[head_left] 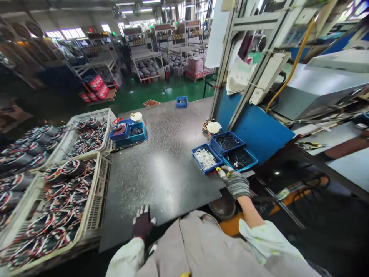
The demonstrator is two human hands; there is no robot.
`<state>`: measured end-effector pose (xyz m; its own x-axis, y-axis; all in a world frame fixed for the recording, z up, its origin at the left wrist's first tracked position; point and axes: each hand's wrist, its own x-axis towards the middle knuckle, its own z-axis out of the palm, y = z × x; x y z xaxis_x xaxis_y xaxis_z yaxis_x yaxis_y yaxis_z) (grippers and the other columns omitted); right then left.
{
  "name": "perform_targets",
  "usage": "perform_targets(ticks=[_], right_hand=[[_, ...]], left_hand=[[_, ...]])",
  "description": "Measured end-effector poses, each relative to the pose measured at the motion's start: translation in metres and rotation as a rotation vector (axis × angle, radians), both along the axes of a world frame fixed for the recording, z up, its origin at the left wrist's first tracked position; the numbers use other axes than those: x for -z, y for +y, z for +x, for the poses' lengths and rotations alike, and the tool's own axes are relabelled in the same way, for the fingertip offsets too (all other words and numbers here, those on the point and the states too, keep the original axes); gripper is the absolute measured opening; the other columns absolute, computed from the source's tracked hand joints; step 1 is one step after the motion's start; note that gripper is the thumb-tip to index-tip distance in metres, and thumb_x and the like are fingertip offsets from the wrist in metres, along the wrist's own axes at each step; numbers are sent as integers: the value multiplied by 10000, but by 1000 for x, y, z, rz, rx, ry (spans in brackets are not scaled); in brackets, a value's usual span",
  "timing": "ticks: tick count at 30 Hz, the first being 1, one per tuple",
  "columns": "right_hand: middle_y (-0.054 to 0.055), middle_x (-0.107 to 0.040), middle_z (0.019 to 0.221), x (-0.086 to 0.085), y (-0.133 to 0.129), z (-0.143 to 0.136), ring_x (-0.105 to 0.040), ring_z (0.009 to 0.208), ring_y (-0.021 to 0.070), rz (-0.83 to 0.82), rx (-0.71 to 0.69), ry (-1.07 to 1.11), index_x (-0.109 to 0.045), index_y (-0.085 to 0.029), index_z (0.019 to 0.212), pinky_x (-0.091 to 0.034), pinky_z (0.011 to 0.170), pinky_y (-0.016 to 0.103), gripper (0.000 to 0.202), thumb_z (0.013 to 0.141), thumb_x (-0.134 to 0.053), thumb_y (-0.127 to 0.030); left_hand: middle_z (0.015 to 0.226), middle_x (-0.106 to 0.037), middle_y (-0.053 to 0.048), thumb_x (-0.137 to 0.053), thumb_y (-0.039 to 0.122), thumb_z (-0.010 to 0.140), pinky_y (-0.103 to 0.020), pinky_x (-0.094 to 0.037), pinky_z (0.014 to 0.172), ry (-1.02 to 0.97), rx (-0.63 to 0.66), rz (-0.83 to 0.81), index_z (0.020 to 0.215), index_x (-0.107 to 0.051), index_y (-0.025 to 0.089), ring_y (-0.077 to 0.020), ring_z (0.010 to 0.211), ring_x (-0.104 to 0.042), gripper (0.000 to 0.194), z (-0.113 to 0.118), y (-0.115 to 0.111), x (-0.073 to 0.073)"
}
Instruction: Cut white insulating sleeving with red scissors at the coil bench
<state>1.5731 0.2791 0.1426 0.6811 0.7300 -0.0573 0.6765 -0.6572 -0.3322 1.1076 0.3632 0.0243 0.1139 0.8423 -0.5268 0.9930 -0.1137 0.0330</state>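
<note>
My left hand [144, 223], in a dark glove with pale fingertips, rests on the near edge of the dark metal tabletop [161, 169]. Its fingers are spread and nothing is in them. My right hand [235, 183], in a grey striped glove, is closed around a small tool with yellow parts [218, 169]; its kind is mostly hidden by the fingers. That hand is beside a blue tray of white pieces [193, 152]. Behind it stand a blue tray of black sleeves [243, 143] and another blue tray with dark pieces [255, 161].
White plastic crates [99, 192] full of wired motor stators [57, 207] stand along the left. Blue bins [144, 134] sit at the table's left edge, and a small blue bin [182, 104] at the far end. A metal frame [223, 73] rises at right, near yellow-handled pliers [311, 145].
</note>
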Motion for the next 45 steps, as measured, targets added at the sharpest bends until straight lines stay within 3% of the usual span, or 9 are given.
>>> perform_targets(ticks=[8, 12, 16, 21, 24, 31, 35, 39, 45], right_hand=[[128, -804, 1057, 15, 0, -7, -717, 996, 263, 132, 33, 6, -741, -187, 1379, -494, 891, 338, 518, 1055, -496, -508], [98, -812, 1053, 12, 17, -17, -725, 1011, 263, 31, -38, 57, -723, -238, 1416, -485, 908, 351, 471, 1065, -520, -479], [125, -815, 1077, 12, 23, -18, -724, 1060, 303, -35, -52, -47, -692, -222, 1463, -478, 960, 395, 492, 1081, -506, -470], [135, -808, 1085, 23, 24, -6, -708, 1026, 284, 100, -54, -63, -710, -167, 1432, -487, 974, 378, 511, 1074, -480, -450], [126, -805, 1093, 23, 41, -6, -701, 1037, 270, 124, -118, -34, -693, -162, 1447, -492, 977, 359, 523, 1069, -467, -445], [106, -793, 1194, 12, 91, -12, -701, 1071, 259, -17, -187, 38, -684, -240, 1465, -487, 965, 358, 456, 1080, -521, -422], [150, -805, 1112, 8, 76, -2, -713, 1034, 308, -63, -160, -45, -742, -191, 1366, -477, 964, 414, 430, 1052, -535, -401], [129, -814, 1030, 7, 51, 10, -722, 1000, 305, -34, -79, -176, -769, -231, 1324, -471, 961, 405, 428, 1046, -517, -436], [107, -814, 1010, 11, 38, 5, -718, 966, 281, -21, -103, -99, -773, -247, 1333, -465, 896, 362, 435, 1038, -528, -453]], left_hand=[[1813, -187, -208, -477, 349, 1031, -573, -223, 1341, -25, 23, 20, 1747, -282, 85, -385, 1691, -153, 787, -4, -3, 3], [1822, -185, -180, -488, 360, 1031, -553, -209, 1348, -16, 20, 7, 1753, -271, 105, -376, 1694, -140, 796, -2, -5, 0], [1818, -190, -188, -496, 345, 1024, -556, -201, 1345, -44, 15, 18, 1745, -295, 98, -386, 1690, -154, 789, -3, -8, -2], [1821, -172, -181, -508, 343, 1026, -556, -191, 1344, -30, 12, 1, 1750, -292, 116, -387, 1690, -154, 789, -3, -9, -1], [1824, -159, -175, -500, 355, 1030, -542, -182, 1355, -6, 15, -7, 1754, -276, 107, -378, 1695, -142, 797, -2, -9, -1], [1834, -141, -138, -519, 395, 1024, -517, -188, 1362, 31, 18, -41, 1769, -234, 138, -364, 1700, -128, 838, -1, -8, -5], [1832, -143, -142, -539, 384, 1021, -525, -169, 1367, 8, 0, -54, 1769, -239, 150, -360, 1702, -117, 839, 0, -9, -7], [1838, -123, -130, -521, 376, 1031, -528, -135, 1374, 4, -14, -66, 1772, -215, 144, -350, 1707, -87, 835, 2, -11, -9], [1838, -133, -131, -518, 390, 1021, -534, -136, 1375, -26, -24, -57, 1770, -227, 142, -356, 1705, -95, 841, 2, -11, -9]])
